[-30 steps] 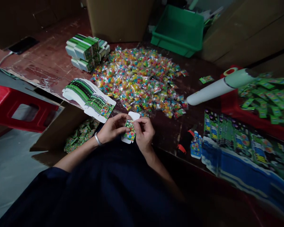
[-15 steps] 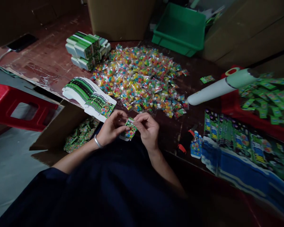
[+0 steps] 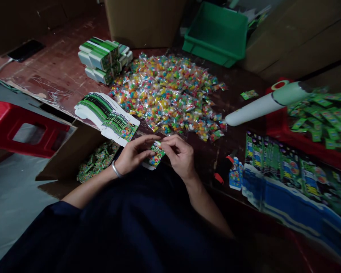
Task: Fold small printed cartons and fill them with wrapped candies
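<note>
A small green printed candy box (image 3: pixel 156 155) is held between both hands, close to my body at the table's front edge. My left hand (image 3: pixel 135 153), with a silver bangle at the wrist, grips it from the left, thumb across its printed face. At its upper right corner, the fingertips of my right hand (image 3: pixel 179 154) are pinched together at the box's end; what lies between them is hidden. Just beyond my hands spreads a big heap of clear bags of colourful candies (image 3: pixel 170 94). Left of it lies a fanned stack of flat green cartons (image 3: pixel 108 117).
Banded carton bundles (image 3: pixel 100 58) stand at the back left, a green tray (image 3: pixel 216 36) behind the heap. An open cardboard box (image 3: pixel 62 163) of filled packs sits at lower left. To the right are a white roll (image 3: pixel 258 108), a cutter (image 3: pixel 223 170) and printed sheets (image 3: pixel 284 182).
The left fingers have stretched further over the top of the box toward the right hand. My right hand and forearm have shifted slightly to the right. The box stays in hand.
</note>
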Tool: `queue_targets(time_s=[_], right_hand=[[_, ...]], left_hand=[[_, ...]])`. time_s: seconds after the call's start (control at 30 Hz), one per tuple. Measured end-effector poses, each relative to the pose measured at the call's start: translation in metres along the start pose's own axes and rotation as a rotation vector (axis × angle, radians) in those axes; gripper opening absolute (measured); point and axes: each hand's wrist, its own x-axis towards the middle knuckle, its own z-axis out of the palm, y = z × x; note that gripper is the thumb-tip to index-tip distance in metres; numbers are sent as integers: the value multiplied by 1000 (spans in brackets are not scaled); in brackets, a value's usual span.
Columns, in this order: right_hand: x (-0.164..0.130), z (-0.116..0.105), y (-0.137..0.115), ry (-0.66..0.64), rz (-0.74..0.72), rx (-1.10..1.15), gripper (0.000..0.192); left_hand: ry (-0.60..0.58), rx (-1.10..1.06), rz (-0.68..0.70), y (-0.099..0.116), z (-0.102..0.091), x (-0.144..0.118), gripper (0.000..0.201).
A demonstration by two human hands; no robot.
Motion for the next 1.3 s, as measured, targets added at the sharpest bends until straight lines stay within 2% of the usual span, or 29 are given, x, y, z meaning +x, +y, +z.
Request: queue_targets(time_s=[0.07,0.13,0.2,0.23,0.3,0.33,0.43,0.5,0.6,0.7,0.77,0.87,0.97,1.1,1.23,1.3], right_hand=[[-7,1,1,-3,-84,-40,14],[-13,-2,8,-59,-103,-52,14],[-14,-13,21,-68,-20,-82,19],[-13,-20,29,-37,48,-123,23],[-9,-35,47,113,183,-298,26],[-6,-42,57,119,216,-424,24],[1,-51,77,0,282,-614,24],[4,-49,84,-62,295,-649,24],[3,-42,87,-102,257,-669,14],[-1,-40,85,-82,195,-580,11],[-4,-42,80,-20,181,-426,15],[-4,-48,60,26,193,-182,19],[4,-53,31,-62,130,-150,14],[20,-54,3,-259,9,-315,8],[25,-47,-2,-389,-87,-342,17],[23,-40,0,-372,-78,-300,18]], left_hand=[[-7,-26,-40,-1,1,-1,32],[-10,-36,-91,-3,0,-1,31],[11,-38,-126,-5,-5,0,34],[30,-33,-137,-6,-9,2,37],[68,6,-158,-9,-18,6,43],[79,30,-172,-11,-22,7,45],[87,36,-220,-15,-32,10,46],[89,-15,-263,-17,-35,9,51],[85,-26,-303,-16,-38,6,60],[64,121,-266,-17,-41,7,46],[70,283,-205,-19,-44,7,39],[61,432,-122,-23,-43,7,43],[-24,438,-94,-23,-38,5,49],[-119,408,-96,-16,-30,3,44],[-187,389,-99,-13,-25,4,37],[-190,398,-95,-16,-22,4,32]])
